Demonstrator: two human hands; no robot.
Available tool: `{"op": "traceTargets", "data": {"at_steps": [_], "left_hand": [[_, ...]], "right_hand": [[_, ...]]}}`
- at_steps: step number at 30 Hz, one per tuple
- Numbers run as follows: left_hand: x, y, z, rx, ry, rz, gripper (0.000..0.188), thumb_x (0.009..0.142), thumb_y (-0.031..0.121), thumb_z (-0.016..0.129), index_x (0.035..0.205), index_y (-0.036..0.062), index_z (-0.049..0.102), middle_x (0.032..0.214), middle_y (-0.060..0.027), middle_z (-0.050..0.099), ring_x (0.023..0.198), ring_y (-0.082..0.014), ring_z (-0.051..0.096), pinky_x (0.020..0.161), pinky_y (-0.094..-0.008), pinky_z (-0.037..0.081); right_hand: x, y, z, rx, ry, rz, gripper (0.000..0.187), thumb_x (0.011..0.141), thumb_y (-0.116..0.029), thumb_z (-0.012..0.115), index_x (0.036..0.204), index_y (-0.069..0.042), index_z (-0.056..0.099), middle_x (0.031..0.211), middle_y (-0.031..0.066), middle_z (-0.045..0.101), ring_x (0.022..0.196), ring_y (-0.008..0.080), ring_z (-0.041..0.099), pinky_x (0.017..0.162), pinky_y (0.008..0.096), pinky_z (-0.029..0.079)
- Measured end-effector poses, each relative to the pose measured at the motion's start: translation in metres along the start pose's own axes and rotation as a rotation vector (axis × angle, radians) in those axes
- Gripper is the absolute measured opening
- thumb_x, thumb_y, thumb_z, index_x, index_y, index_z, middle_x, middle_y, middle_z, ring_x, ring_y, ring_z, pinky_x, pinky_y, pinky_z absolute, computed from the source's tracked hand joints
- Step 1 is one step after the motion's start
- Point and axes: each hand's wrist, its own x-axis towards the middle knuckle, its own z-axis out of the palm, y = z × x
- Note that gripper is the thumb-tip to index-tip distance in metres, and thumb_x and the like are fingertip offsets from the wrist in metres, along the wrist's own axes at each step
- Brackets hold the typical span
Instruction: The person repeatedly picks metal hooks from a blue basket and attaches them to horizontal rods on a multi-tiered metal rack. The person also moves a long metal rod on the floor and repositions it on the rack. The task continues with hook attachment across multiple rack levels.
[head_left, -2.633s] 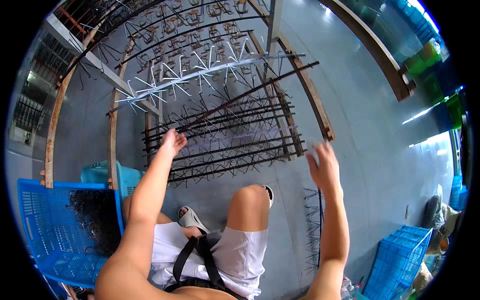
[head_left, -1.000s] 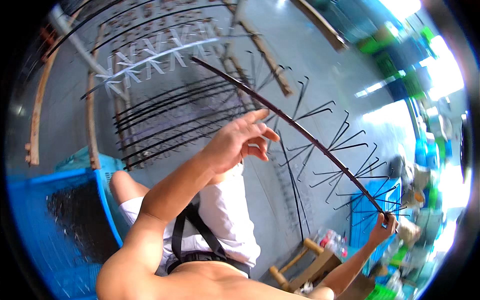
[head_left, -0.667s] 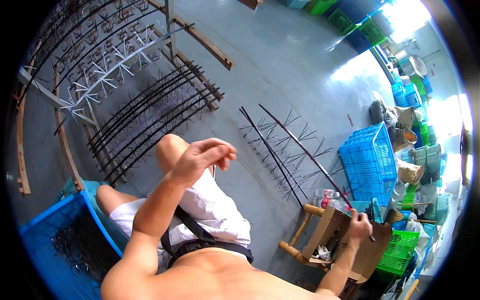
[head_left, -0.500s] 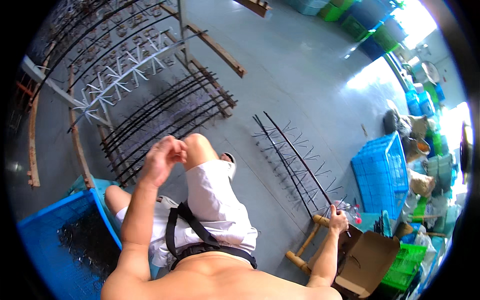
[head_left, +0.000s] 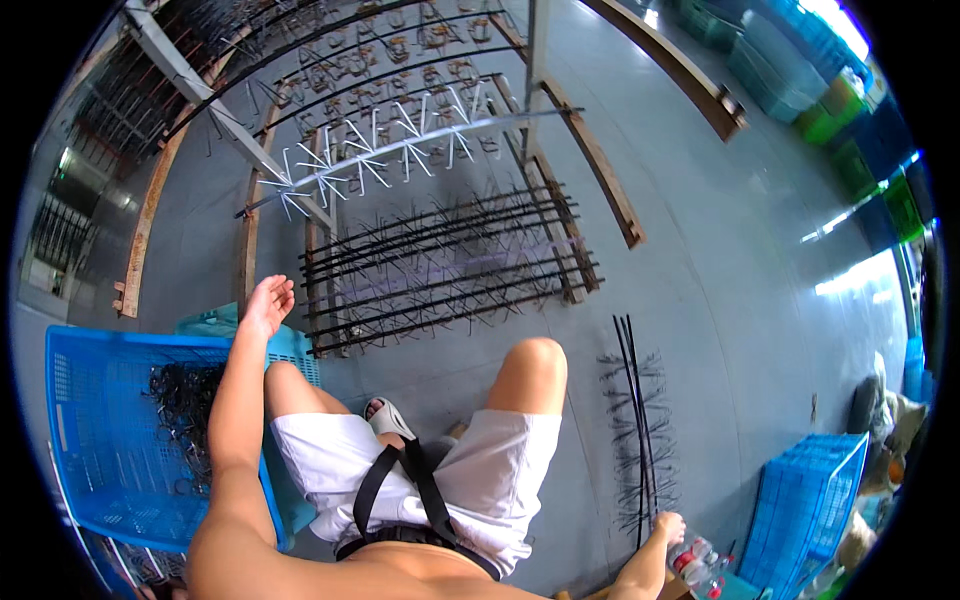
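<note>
My left hand (head_left: 268, 305) is raised past the far edge of a blue plastic crate (head_left: 90, 420) at my left, its fingers stretched out and nothing in them. Inside that crate lies a heap of small black metal pieces (head_left: 185, 415), partly behind my left forearm. Low at the right, my right hand (head_left: 670, 527) is closed at the near end of a black hook rod (head_left: 641, 420), a long bar with thin wire hooks along both sides. Similar rods lie close beside it, so their hooks overlap. The fingers' grip is partly hidden.
Ahead, several black hook rods (head_left: 440, 270) rest across a wooden frame. Above them a white hook bar (head_left: 400, 145) hangs on a metal rack (head_left: 215, 105). Another blue crate (head_left: 805, 510) stands at the right, near plastic bottles (head_left: 700, 565). A teal crate (head_left: 290, 350) adjoins my left knee.
My view has turned right to left, so the rack sits more central. My left hand has moved out and its fingers have straightened. The right hand's rod now lies nearly alongside the others.
</note>
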Motion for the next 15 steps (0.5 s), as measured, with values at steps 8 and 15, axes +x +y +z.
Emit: {"op": "traceTargets", "data": {"at_steps": [8,15], "left_hand": [[0.083,0.043,0.023,0.001,0.048,0.089,0.046,0.088,0.04,0.053,0.116,0.0034,0.05,0.102,-0.007,0.059,0.085,-0.0164,0.055,0.078,-0.0307,0.049],[0.145,0.06,0.044,-0.257,0.138,0.074,0.066,0.087,0.049,0.048,0.131,0.0006,0.038,0.125,-0.0137,0.048,0.104,-0.0222,0.051,0.092,-0.0335,0.044]], "right_hand": [[-0.188,-0.333,-0.284,1.001,-0.236,-1.475,0.029,0.088,-0.025,0.054,0.093,0.003,0.056,0.073,0.0118,0.06,0.067,0.0171,0.056,0.061,0.0301,0.044],[-0.254,-0.552,-0.403,1.696,-0.9,-1.141,0.037,0.092,-0.043,0.046,0.086,-0.007,0.052,0.07,0.0016,0.052,0.062,0.0129,0.048,0.061,0.0271,0.042]]}}
